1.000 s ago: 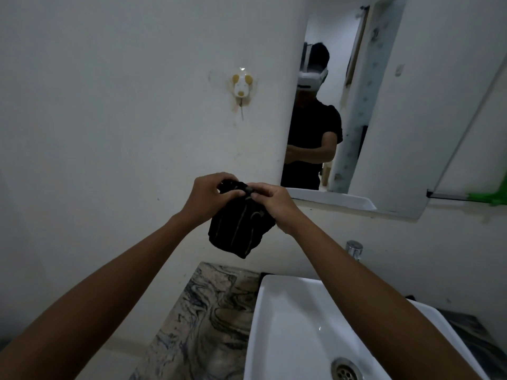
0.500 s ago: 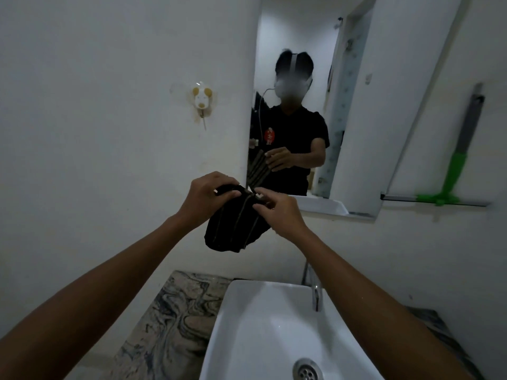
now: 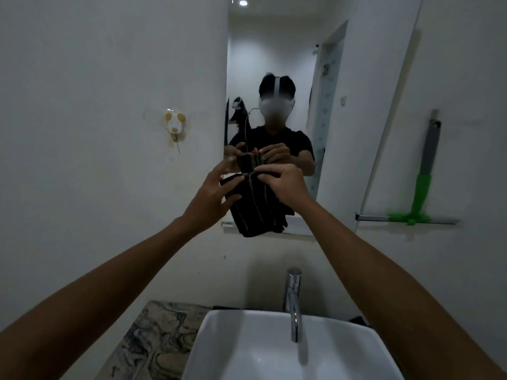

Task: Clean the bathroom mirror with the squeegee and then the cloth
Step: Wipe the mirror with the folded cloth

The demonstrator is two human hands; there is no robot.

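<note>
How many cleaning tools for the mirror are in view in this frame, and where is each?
2. The dark striped cloth is held up before the mirror by the left hand and right hand. The green-handled squeegee stands against the wall at right.

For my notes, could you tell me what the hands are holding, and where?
Both hands, left and right, hold the dark striped cloth by its top edge.
</note>
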